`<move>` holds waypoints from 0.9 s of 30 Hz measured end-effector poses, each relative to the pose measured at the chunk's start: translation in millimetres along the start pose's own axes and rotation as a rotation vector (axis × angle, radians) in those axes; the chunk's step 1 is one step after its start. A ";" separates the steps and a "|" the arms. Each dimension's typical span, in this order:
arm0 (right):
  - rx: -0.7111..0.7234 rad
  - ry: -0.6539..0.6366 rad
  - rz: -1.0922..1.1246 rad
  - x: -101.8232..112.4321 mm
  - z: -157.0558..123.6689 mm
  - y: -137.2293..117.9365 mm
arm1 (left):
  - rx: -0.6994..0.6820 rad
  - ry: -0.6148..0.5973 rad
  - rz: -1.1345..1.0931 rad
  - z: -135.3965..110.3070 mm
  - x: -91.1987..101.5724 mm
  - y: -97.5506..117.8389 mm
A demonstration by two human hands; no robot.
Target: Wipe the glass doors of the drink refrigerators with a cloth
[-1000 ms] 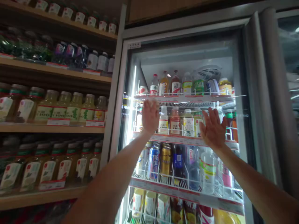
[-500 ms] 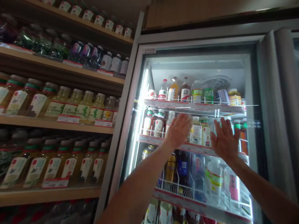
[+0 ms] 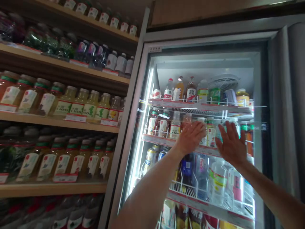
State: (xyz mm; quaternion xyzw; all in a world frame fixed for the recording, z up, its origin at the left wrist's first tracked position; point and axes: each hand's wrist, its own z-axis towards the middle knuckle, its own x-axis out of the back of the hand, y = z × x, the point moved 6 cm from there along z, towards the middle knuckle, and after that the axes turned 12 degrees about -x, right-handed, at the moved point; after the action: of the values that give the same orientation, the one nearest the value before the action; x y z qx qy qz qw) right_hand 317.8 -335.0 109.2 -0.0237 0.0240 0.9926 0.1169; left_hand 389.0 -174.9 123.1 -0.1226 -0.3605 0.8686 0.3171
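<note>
Both my hands are raised flat against the glass door [image 3: 152, 152] of a lit drinks fridge. My left hand [image 3: 192, 136] is open, fingers stretched to the right, over the second shelf's bottles [image 3: 175, 127]. My right hand [image 3: 232, 144] is open too, fingers spread upward, a little to the right of the left one. Neither hand holds anything. Behind the glass stand rows of bottles on the top shelf [image 3: 188, 87] and cans [image 3: 151, 156] on the third shelf.
Wooden shelves [image 3: 59, 122] on the left carry rows of yellow and amber juice bottles [image 3: 83, 106]. Dark bottles [image 3: 95, 52] stand higher up. A grey fridge frame [image 3: 283, 111] rises at the right edge.
My left hand has slid right along the glass, ending close to my right hand. My view has shifted left, so the fridge sits further right in the picture.
</note>
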 end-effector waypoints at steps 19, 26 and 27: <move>-0.033 -0.003 0.069 2.3 -13.4 10.1 | 0.600 0.084 0.223 -66.7 31.4 -43.9; 0.009 0.042 0.044 1.0 -14.9 12.1 | 0.097 0.071 0.124 -58.9 22.8 6.4; 0.009 0.045 0.042 1.0 -14.9 11.9 | 0.225 0.111 0.157 -71.2 29.8 -10.1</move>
State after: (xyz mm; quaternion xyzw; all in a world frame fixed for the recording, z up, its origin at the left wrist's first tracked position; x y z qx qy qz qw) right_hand 314.7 -347.1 94.8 -0.0449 0.0318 0.9939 0.0957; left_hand 402.3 -111.4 80.1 -0.1621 -0.2321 0.9175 0.2794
